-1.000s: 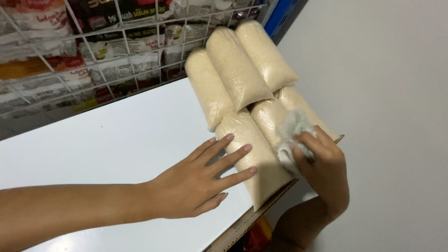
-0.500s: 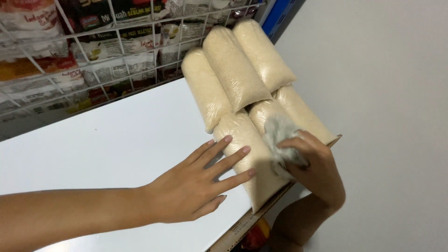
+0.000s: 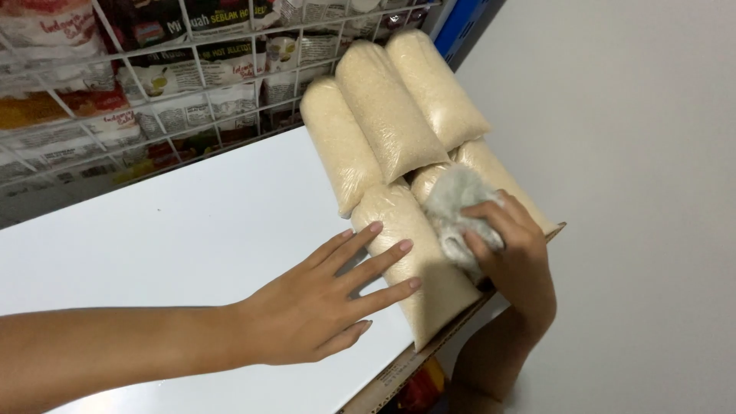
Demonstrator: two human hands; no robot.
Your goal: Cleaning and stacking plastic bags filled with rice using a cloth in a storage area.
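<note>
Several long clear bags of pale grain (image 3: 387, 123) lie stacked at the right end of a white shelf (image 3: 176, 230). My left hand (image 3: 322, 299) lies flat on the shelf, fingers spread, with the fingertips resting on the nearest bag (image 3: 414, 261). My right hand (image 3: 510, 249) grips a crumpled grey cloth (image 3: 456, 207) and presses it on the top of the bags at the shelf's right edge.
A white wire rack (image 3: 153, 84) full of printed snack packets stands behind the shelf. A grey wall (image 3: 629, 192) runs along the right. The shelf's brown front edge (image 3: 429, 349) is just below my hands, with red packets underneath.
My right hand with the cloth has slid left and up along the bags. My left hand has stayed in place on the nearest bag.
</note>
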